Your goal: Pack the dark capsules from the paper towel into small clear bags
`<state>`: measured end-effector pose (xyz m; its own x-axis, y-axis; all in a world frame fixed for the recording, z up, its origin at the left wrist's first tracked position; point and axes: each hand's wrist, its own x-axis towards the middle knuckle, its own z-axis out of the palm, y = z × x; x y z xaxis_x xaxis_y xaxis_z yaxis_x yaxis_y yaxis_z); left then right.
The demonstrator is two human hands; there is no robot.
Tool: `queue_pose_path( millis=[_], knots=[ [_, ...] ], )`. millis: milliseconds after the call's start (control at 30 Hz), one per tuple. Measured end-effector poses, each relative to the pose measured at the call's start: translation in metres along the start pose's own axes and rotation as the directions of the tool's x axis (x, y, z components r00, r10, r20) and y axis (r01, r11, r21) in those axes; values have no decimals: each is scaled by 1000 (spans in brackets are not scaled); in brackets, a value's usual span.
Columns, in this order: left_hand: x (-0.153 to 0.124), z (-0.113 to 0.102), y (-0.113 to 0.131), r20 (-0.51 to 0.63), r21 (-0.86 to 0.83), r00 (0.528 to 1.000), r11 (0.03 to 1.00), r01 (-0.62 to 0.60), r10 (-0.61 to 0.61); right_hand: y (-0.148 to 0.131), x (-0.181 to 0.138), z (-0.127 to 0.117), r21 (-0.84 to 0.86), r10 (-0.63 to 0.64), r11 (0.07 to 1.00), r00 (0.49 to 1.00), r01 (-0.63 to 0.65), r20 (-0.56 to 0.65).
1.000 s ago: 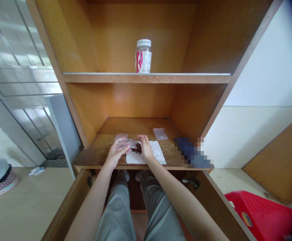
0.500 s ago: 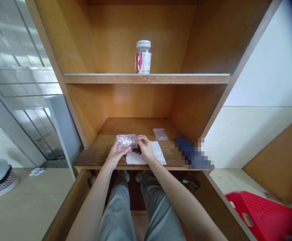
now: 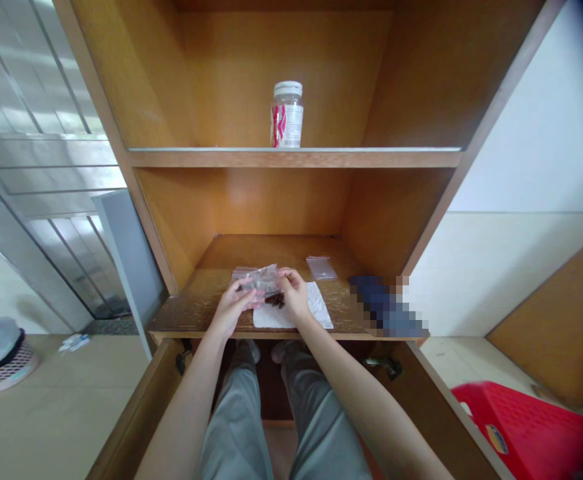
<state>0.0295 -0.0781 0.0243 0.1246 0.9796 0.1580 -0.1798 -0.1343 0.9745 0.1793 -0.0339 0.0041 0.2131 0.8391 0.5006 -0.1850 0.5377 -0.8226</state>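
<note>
Both my hands pinch a clear plastic bag (image 3: 259,280) above a wooden shelf board. My left hand (image 3: 231,308) holds its left part and my right hand (image 3: 294,295) holds its right end. Directly below the bag, a small heap of dark reddish-brown dried pieces (image 3: 275,301) lies on a white paper napkin (image 3: 304,316), partly hidden by the bag and my right hand. A second flat clear bag (image 3: 321,268) lies toward the back of the board, to the right. Another flat bag edge (image 3: 238,272) shows behind my left hand.
A capped, labelled jar (image 3: 287,115) stands on the shelf above. A pixelated dark blue object (image 3: 384,305) lies at the board's right end. Side walls box in the wooden shelf (image 3: 191,310). A red plastic stool (image 3: 521,423) sits low right, a basket (image 3: 1,353) low left.
My hands have drawn slightly closer together, and the bag has shifted a little to the right and bunched up between them. More of the dark heap shows than half a second ago.
</note>
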Motion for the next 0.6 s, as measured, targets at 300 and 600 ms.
queue_pose_path(
  millis=[300,600],
  knots=[
    [1,0,0,23,86,997,994,70,-72,-13,-5,1,-103,-91,988,975,114,205],
    [-2,0,3,-14,12,999,999,39,-39,-7,-6,1,-167,-24,985,988,50,154]
  ],
)
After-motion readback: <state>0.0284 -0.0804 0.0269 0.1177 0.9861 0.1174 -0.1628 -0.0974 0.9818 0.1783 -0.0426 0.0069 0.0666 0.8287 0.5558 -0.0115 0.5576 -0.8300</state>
